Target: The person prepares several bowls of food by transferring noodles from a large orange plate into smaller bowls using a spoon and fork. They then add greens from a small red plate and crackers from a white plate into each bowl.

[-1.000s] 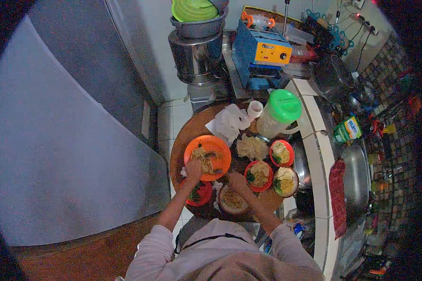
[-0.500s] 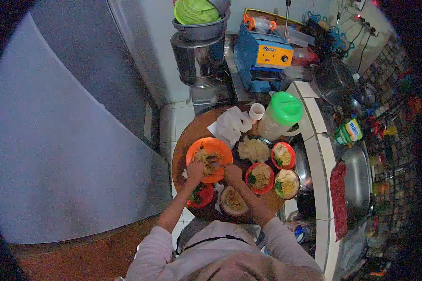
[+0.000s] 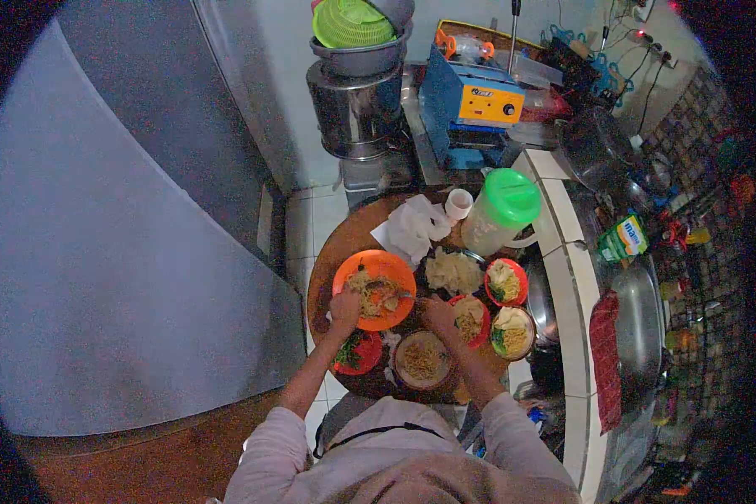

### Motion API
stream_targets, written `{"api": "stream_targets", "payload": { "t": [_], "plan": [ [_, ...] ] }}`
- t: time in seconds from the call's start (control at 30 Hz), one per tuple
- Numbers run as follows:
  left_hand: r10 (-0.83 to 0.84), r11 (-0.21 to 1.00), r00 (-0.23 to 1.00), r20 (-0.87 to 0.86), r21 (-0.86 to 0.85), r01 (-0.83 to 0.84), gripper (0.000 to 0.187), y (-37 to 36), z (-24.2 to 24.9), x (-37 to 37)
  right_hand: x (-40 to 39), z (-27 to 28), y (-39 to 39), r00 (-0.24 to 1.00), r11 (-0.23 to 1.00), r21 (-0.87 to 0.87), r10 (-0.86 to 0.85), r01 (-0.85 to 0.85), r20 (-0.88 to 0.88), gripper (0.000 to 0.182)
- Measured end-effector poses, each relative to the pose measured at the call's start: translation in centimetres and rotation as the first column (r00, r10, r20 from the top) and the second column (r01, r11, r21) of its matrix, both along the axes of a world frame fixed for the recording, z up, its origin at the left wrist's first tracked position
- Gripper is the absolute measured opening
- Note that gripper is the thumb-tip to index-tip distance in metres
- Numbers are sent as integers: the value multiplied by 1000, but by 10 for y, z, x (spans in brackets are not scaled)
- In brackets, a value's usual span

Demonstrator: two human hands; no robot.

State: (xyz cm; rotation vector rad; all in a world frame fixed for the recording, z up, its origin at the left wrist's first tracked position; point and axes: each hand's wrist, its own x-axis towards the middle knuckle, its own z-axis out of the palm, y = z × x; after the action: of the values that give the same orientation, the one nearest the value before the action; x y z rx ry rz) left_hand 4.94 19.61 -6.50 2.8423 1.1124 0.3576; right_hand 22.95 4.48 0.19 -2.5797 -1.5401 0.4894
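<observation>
An orange plate [image 3: 342,273] with noodles [image 3: 376,296] sits at the left of the round wooden table. My left hand [image 3: 344,308] is at its lower left rim, fingers curled on the edge. My right hand [image 3: 435,312] is right of the plate, beside a red bowl [image 3: 482,323] of noodles; its fingers are too small and blurred to read. A utensil lies in the noodles, its handle reaching towards the plate's right rim. Below the plate stand a red bowl with greens [image 3: 359,353] and a bowl of noodles [image 3: 422,359].
Two more filled bowls [image 3: 506,281] [image 3: 512,333] stand at the right, near a plate of pale food [image 3: 454,271]. Behind are a plastic bag [image 3: 412,228], a white cup [image 3: 459,203] and a green-lidded pitcher [image 3: 512,196]. A tiled ledge [image 3: 563,244] borders the table's right.
My right hand has moved right, away from the orange plate. My left hand has shifted slightly left and down, from the noodles to the rim.
</observation>
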Motion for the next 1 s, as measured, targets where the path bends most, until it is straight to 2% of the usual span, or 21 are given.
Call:
{"api": "stream_targets", "payload": {
  "t": [0.07,0.13,0.2,0.27,0.33,0.37,0.4,0.47,0.53,0.6,0.7,0.73,0.8,0.83,0.87,0.9,0.93,1.0],
  "plan": [
    [26,998,999,-42,-51,-28,13,-2,6,2,-3,1,2,1000,999,-26,-18,18,-11,26],
    [52,993,995,-86,-99,-60,13,-3,17,3,-7,-1,7,994,994,-104,-45,35,-97,21],
    [32,972,977,-211,-220,-79,14,-2,25,3,-14,2,6,993,989,-146,-42,25,-113,20],
    [35,974,980,-197,-212,-78,15,-5,30,2,-15,-3,5,991,982,-189,-39,14,-128,19],
    [42,976,982,-185,-204,-80,16,-7,29,-2,-15,-10,8,995,992,-92,80,-86,-67,21],
    [46,983,991,-123,-171,-67,16,-9,28,-5,-13,-13,8,994,992,-93,82,-89,-68,21],
    [48,989,997,-60,-137,-56,17,-11,27,-8,-16,16,11,997,990,-133,38,-46,-60,22],
    [96,981,994,-49,-165,-103,17,-14,18,-11,-17,28,12,999,985,-173,-4,-5,-52,22],
    [143,970,989,-38,-192,-147,18,-17,32,-10,-10,9,10,996,999,44,25,-29,86,23],
    [43,958,984,-174,-272,-90,18,-23,59,-8,-8,-7,12,996,999,28,15,-18,86,22],
    [-27,938,971,-238,-342,-58,17,-21,49,0,-3,-22,14,992,999,23,32,-35,124,22],
    [-27,938,971,-236,-343,-57,17,-20,32,3,-1,-27,14,986,998,32,56,-62,158,22],
    [39,949,998,-45,-310,-51,17,-18,-5,11,0,-38,11,985,999,27,39,-44,169,22],
    [39,950,998,-43,-309,-50,17,-16,-24,13,0,-41,10,984,999,21,23,-27,178,22],
    [27,980,993,115,-199,-4,17,-13,-42,15,0,-34,10,984,999,21,22,-26,179,22],
    [-2,997,963,269,-80,24,17,-13,-40,18,-1,-26,8,992,1000,-26,19,-16,122,24],
    [-4,997,963,271,-79,26,17,-12,-38,20,-2,-17,8,998,997,-74,12,-8,64,26],
    [42,989,997,-58,-142,-50,17,-14,-32,24,-2,-18,8,1000,993,-119,-12,13,11,29]
  ]
}}
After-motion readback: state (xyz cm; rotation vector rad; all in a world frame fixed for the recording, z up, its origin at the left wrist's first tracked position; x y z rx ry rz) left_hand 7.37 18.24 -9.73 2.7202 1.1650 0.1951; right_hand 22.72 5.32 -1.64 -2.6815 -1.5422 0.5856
